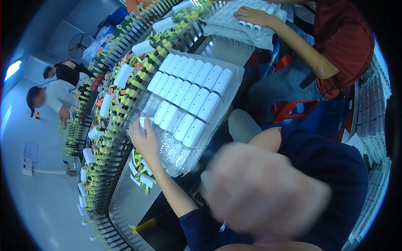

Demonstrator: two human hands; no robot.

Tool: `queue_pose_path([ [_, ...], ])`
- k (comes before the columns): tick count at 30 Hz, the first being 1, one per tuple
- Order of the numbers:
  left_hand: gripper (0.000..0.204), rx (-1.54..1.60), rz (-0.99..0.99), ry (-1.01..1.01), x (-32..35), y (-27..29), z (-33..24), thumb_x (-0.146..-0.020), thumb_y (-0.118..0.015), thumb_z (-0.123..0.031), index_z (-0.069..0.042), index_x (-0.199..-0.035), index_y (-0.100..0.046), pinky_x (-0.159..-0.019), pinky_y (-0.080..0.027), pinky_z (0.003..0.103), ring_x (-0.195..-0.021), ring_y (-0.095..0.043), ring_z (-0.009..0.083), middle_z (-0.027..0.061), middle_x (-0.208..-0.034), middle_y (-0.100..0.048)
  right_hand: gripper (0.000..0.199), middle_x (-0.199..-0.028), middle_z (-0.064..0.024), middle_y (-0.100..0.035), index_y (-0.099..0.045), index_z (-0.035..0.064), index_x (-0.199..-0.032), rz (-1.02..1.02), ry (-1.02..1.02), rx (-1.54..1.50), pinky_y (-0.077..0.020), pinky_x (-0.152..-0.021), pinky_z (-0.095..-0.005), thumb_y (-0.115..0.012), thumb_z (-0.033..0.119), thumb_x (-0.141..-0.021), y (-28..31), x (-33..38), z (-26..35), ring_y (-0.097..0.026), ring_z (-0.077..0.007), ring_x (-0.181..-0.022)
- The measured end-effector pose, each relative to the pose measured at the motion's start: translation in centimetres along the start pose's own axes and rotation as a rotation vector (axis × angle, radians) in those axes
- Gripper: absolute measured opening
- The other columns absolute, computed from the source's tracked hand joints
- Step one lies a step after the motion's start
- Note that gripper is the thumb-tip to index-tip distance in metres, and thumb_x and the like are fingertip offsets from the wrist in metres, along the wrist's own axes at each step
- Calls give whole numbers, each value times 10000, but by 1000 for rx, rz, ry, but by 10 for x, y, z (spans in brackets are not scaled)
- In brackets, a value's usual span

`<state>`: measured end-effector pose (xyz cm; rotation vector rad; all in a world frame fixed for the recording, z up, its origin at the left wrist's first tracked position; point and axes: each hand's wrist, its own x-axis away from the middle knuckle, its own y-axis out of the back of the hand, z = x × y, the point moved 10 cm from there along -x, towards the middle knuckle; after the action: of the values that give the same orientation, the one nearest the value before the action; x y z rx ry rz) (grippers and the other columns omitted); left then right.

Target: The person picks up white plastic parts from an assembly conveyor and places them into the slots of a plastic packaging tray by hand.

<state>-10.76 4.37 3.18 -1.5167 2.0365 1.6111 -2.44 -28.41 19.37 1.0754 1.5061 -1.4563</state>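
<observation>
Left hand [144, 140] pinches a small white capsule [143, 122] at the near-left edge of the clear plastic tray [228, 90]; light, smooth, probably slippery, best gripped round its middle; right hand [264, 190] too blurred to tell.

Right hand not visible, large blurred patch [268, 192] covers lower centre; left hand's fingers [140, 127] partly hidden behind clear tray [167, 150] edge.
</observation>
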Motion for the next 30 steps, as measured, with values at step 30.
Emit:
queue_pose_path([
  [30, 243, 473, 309, -43, -95, -48, -74, -963, -625, -204, 28, -1038, -625, -665, -435, 255, -723, -511, 91, 33, -841, -635, 531, -1206, -129, -569, -613, 4, -1194, 1121, -931, 1250, -358, -1012, -406, -625, 394, -834, 67, 185, -252, -489, -274, -1182],
])
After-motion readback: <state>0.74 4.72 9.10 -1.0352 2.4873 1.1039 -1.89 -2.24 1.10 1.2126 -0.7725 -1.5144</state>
